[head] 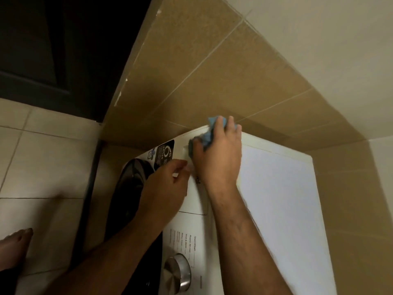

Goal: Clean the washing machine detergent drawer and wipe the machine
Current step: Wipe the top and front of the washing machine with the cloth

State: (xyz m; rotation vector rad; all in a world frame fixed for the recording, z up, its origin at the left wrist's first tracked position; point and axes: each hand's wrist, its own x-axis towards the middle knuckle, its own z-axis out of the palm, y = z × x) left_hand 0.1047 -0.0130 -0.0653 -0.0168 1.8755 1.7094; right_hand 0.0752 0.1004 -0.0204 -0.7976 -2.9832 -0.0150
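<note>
Here, in the head view, a person leans over a white washing machine (276, 188) set in a tiled corner, its lid running away to the wall. The right hand (217, 154) presses a crumpled blue cloth (209, 133) against the machine's far front corner, fingers curled over it, the cloth bunched between palm and casing. The left hand (168, 184) sits just beside it on the front panel, at the detergent drawer (194, 199), whose outline shows closed and flush; the fingers are bent and blurred, and whether they pinch anything cannot be told.

The risks look modest. The cloth is at the very edge beside the wall, so a hard stroke could carry it off the corner and down the gap behind the machine. The right forearm crosses above the silver dial (177, 271), and a dropped elbow might turn it. A bare foot (14, 245) stands on the pale floor tiles (42, 167); drips from a wet cloth could make them slippery. The drawer, judged from its shut outline, has not yet been pulled for cleaning.

A black sticker (164, 154) near the dark round door (131, 188) carries a large "6th Sense" mark, its smaller print unreadable. Beside the dial, the programme list reads "StainWash" and "Rapid 30 min"; the lines below are too blurred to read.
</note>
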